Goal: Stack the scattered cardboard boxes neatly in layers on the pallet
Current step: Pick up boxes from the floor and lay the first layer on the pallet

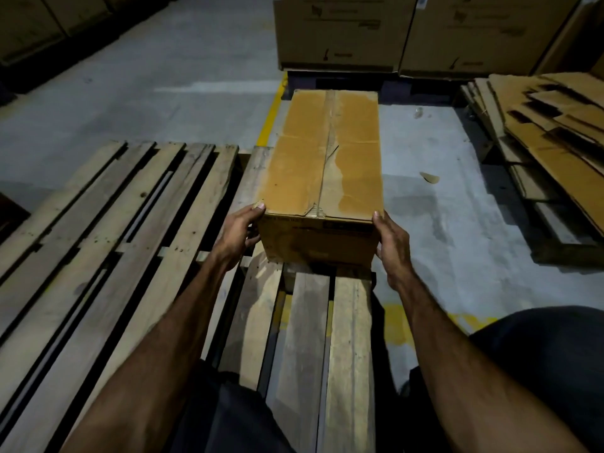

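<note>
1. Here, the left hand [240,233] clasps the near left corner of a long cardboard box [323,158]: the thumb lies on the top edge and the fingers wrap the left side.
2. The right hand [392,246] presses flat against the near right corner of the same box, thumb tip at the top edge, so the box is gripped between both palms at its near end.
3. The box stretches straight away from the hands, its long axis pointing forward; a taped seam runs down the middle of its top face and the near end face carries print too small to read.
4. Its near end sits over the right-hand planks of the wooden pallet [114,230], close to the pallet's far right corner; whether the underside is touching the planks I cannot tell.
5. The rest of the pallet's boards, to the left and toward the near edge, carry nothing.
6. Beyond the pallet lies a concrete floor [163,76] with a yellow painted line [269,119] running beside the box's left side.
7. Flattened cardboard sheets [555,132] are heaped to the right, well apart from the box.
8. Large printed cartons [408,31] stand at the far side.
</note>
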